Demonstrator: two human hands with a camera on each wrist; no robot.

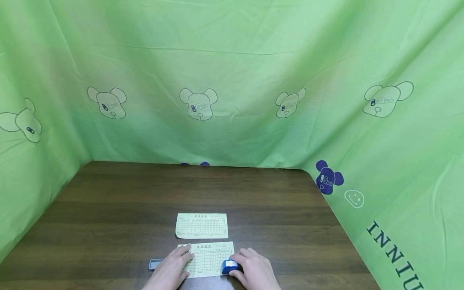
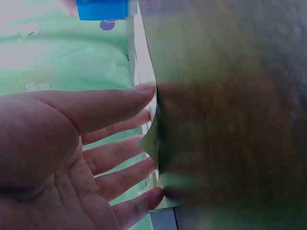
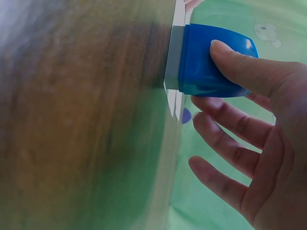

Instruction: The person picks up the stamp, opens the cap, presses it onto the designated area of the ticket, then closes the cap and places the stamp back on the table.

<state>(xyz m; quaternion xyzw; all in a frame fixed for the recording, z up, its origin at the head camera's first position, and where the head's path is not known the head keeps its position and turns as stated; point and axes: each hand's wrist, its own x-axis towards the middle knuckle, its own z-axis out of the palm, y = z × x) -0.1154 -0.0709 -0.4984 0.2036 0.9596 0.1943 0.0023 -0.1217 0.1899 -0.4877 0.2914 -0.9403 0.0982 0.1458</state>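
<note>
The left hand [image 1: 172,266] is resting, fingers spread, on the nearer paper form [image 1: 204,261]; the right hand [image 1: 256,267] is pinching the blue stamp [image 1: 229,266], which is standing on that form's bottom right corner.

A pale green cloth [image 1: 235,24], creased in soft folds, hung behind the brown wood-grain table [image 1: 108,201] and along its left and right sides. Five outlined bear heads [image 1: 198,110] ran in a row across it, the leftmost tilted. Low on the right side sat a solid purple bear head [image 1: 326,181], with a white winking smiley [image 1: 354,199] just beside it and large dark letters [image 1: 394,254] reading "INNIU" slanting nearer the viewer.
</note>
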